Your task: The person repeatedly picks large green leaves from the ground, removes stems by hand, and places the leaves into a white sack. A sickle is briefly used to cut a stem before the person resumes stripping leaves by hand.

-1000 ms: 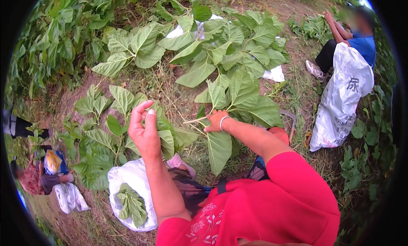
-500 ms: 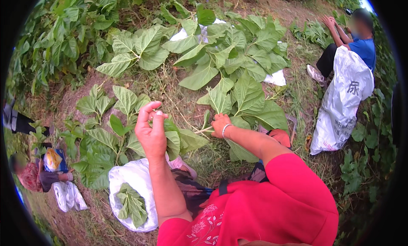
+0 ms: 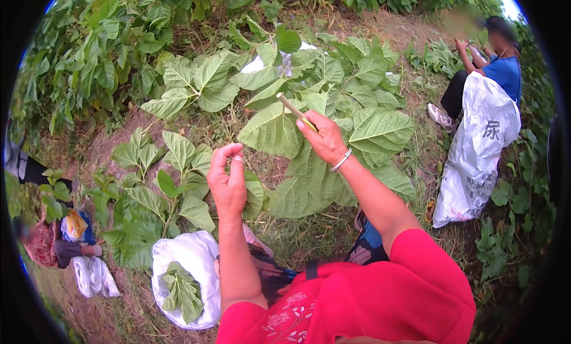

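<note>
Head view: pale-stemmed branch with broad green leaves (image 3: 309, 180) gripped in closed right hand (image 3: 326, 140), right of left hand (image 3: 228, 186); cut end pointed up-left. Left hand half curled, nearer open white plastic sack (image 3: 193, 246); any hold cannot be told. Narrow gap seen between hands; far side bounded by sprawling green leaf heap (image 3: 369, 70).

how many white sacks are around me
3 clear: open sack beside your left forearm, long sack by the blue-shirted person, smaller sack at lower left. White material under leaves may be another.
</note>
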Motion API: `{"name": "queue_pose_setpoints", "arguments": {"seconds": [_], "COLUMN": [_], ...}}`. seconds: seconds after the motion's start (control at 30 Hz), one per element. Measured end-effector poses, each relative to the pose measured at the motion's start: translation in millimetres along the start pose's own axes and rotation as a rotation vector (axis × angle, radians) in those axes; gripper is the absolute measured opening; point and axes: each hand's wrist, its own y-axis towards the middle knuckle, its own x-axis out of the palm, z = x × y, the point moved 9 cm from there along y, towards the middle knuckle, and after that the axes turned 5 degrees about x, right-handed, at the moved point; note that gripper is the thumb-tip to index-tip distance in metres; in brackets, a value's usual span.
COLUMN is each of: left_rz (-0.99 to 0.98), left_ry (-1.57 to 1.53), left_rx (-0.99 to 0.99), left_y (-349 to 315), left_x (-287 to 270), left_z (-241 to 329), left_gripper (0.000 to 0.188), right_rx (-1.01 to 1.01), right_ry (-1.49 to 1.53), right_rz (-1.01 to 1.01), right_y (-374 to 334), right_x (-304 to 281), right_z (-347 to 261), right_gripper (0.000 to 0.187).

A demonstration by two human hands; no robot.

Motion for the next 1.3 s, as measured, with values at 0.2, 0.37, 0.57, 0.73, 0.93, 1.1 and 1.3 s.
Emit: {"name": "queue_pose_setpoints", "arguments": {"seconds": [0.2,0.37,0.57,0.73,0.93,1.1,1.3], "left_rz": [-0.109,-0.198,-0.343,-0.333,-0.398,-0.446,-0.464], "left_ry": [0.181,0.146,-0.081,0.135,0.275,0.199,0.026], "left_rx": [0.108,0.159,-0.093,0.054,0.150,0.133,0.026], "left_y": [-1,-6,-13,-14,-18,-24,-22], "left_x": [38,62,92,89,103,110,111], "left_z": [22,9,-9,-2,24,21,2], "left_gripper": [0.033,0.029,0.016,0.015,0.008,0.007,0.012], "right_rx": [-0.017,0.027,-0.005,-0.282,-0.375,-0.357,-0.381], "right_ry": [0.255,0.309,0.290,-0.092,-0.065,-0.043,-0.027], "right_rz": [-0.309,-0.378,-0.321,-0.103,0.008,0.029,0.104], "right_y": [-33,-46,-42,-45,-49,-51,-53], "right_x": [10,12,-3,-19,-25,-28,-35], "right_z": [-23,-26,-7,-56,-64,-70,-73], "right_gripper": [0.024,0.023,0.019,0.043,0.029,0.018,0.016]}}
